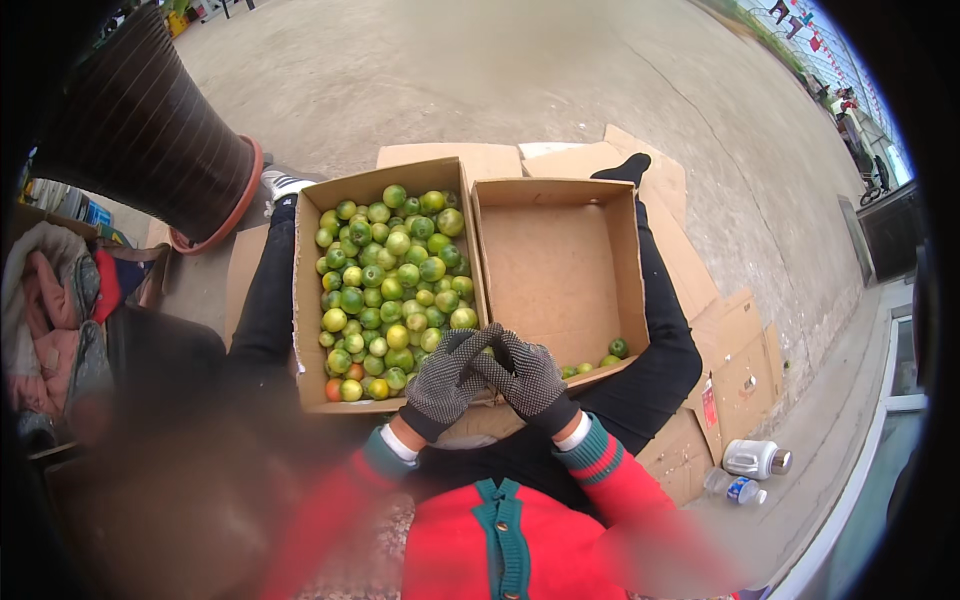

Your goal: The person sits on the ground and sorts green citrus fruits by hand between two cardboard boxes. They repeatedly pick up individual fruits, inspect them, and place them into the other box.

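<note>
My left hand (448,379) and my right hand (527,375) wear dark gloves with pale dotted grip. Their fingers meet over the near ends of two cardboard boxes standing side by side. A sliver of green shows between the hands, but the fingers hide whether anything is held. Inside the left cardboard box (302,315) lie many green tomatoes (397,241), some yellowish. One orange-red tomato (334,388) sits in its near left corner. The right cardboard box (555,262) has a few green tomatoes (618,347) along its near side, toward the right corner.
My outstretched legs (667,330) flank the boxes, over flattened cardboard (739,352) on a concrete floor. A large dark pot (150,127) stands on a saucer at the left, near piled clothes (52,322). A white jug (750,459) and a plastic bottle (731,486) lie at right.
</note>
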Motion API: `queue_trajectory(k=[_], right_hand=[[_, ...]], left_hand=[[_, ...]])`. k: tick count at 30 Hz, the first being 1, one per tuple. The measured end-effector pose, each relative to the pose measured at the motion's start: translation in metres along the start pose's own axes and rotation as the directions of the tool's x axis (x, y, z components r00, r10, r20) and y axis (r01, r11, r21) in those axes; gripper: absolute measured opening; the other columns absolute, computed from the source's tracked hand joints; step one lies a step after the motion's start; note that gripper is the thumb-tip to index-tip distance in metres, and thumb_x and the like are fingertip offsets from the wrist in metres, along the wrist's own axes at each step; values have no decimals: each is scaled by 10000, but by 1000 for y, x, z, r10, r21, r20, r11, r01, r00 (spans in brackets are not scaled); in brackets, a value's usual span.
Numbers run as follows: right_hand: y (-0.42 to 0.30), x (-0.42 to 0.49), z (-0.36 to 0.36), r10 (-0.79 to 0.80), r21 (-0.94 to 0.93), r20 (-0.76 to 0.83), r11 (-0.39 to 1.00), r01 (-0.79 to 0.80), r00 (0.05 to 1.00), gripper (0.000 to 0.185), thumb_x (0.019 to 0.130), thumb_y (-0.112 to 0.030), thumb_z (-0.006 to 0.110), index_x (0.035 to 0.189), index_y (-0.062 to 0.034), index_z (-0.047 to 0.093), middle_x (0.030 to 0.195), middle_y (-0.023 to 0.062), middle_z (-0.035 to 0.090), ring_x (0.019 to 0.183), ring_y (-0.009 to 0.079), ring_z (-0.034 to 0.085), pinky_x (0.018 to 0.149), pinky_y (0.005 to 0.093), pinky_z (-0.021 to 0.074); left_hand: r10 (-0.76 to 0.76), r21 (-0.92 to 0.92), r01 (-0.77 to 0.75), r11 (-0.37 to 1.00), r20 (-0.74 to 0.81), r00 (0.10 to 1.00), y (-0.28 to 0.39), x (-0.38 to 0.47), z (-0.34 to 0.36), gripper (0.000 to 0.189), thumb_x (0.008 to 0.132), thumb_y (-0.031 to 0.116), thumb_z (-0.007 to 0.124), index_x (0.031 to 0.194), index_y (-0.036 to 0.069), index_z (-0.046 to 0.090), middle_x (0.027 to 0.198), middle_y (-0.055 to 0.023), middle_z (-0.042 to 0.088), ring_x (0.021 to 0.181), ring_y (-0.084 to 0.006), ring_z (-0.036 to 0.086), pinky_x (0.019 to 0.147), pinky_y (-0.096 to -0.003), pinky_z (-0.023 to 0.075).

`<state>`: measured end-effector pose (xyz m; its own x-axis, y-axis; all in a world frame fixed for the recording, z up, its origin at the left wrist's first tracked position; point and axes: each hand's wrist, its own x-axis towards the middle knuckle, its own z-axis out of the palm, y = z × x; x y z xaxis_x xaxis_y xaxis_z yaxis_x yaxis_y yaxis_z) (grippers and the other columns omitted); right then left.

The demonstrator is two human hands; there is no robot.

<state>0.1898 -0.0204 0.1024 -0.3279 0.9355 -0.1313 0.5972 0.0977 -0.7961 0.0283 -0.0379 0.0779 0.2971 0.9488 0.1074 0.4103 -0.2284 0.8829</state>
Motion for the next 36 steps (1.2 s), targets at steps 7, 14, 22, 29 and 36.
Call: queue_trajectory(k=[7,14,22,29,36], right_hand=[[75,16,-7,28,-419,-93,906,-65,995,340,866,-327,606,1093,-77,640,938,151,675,849,305,664,719,409,525],[96,17,11,270,-585,360,811,-9,893,321,845,-366,570,1099,-181,636,1083,150,640,977,329,628,801,450,514],[89,27,10,316,-611,154,775,-161,936,318,771,-368,649,975,-126,618,892,148,681,862,360,653,760,468,517],[55,17,2,-7,372,-165,926,68,986,313,885,-238,642,1116,-29,608,968,161,671,878,254,673,744,324,526],[36,16,-2,54,555,-116,831,20,992,315,943,-168,565,1217,-14,587,880,66,665,674,73,561,619,225,484]], left_hand=[[-510,-722,318,614,-55,859,-24,15,-17,468,911,70,593,1353,42,443,1253,-116,547,1054,-187,586,881,-287,514],[-255,-420,45,907,-459,851,-47,53,-36,613,920,67,544,1452,9,245,1445,-175,343,1220,-238,492,982,-325,460],[-345,-511,191,838,-225,911,-29,17,3,470,910,96,601,1348,23,447,1234,-122,564,1057,-177,589,890,-303,507],[136,161,-122,979,-81,987,12,24,-1,552,810,85,698,1324,75,496,1206,-135,577,1093,-247,591,888,-306,500],[-283,-448,165,879,-211,936,-30,29,-7,479,893,130,625,1331,20,463,1156,-122,599,1063,-196,590,906,-307,488]])
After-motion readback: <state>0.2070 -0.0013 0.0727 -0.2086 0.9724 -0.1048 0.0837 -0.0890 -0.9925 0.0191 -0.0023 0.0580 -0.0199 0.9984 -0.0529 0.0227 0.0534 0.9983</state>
